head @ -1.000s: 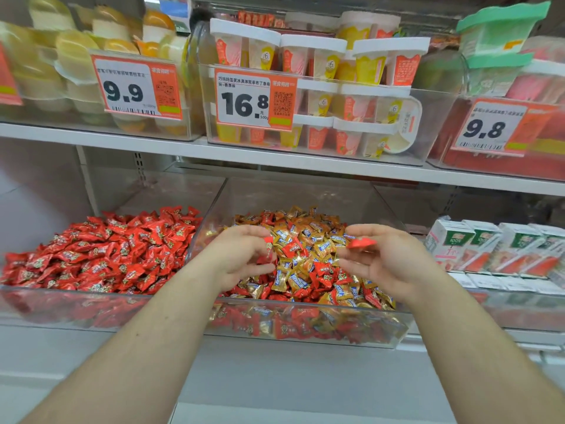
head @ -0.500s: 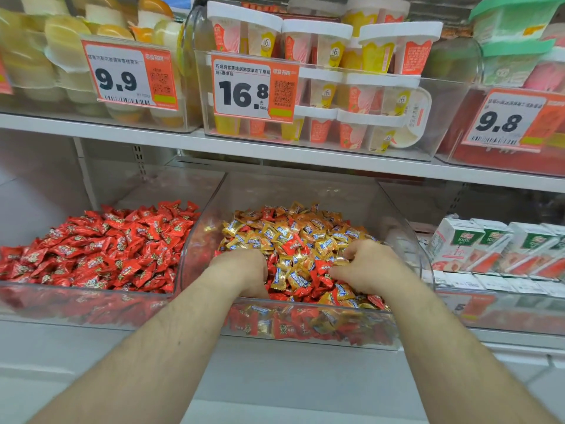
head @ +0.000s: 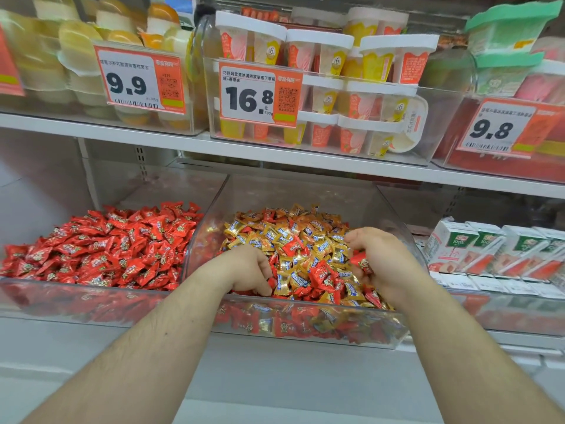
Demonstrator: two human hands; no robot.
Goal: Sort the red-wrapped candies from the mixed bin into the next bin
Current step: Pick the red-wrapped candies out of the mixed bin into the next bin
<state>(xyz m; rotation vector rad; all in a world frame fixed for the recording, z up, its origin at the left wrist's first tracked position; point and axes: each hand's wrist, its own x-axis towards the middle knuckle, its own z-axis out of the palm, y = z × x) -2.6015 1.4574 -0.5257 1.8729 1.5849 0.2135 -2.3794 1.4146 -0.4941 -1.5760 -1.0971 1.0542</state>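
Note:
A clear mixed bin [head: 305, 328] in the middle of the lower shelf holds gold-wrapped and red-wrapped candies [head: 305, 255]. Left of it, a second clear bin [head: 76, 301] is filled with red-wrapped candies [head: 107, 246] only. Both my hands are down in the mixed bin. My left hand [head: 250, 270] digs into the near left of the pile, fingers curled on red candies at its fingertips. My right hand [head: 382, 261] lies on the right side of the pile, its fingers curled round a red candy [head: 362, 263].
Small white drink cartons [head: 489, 249] fill the bin to the right. The upper shelf [head: 275, 154] overhangs the bins, carrying clear boxes of dessert cups [head: 336, 87] and price tags 9.9, 16.8 and 9.8.
A second ago both hands hovered above the pile, pinching red candies. They dropped into the mixed bin and now rake through it, the right hand lifting slightly with a red candy.

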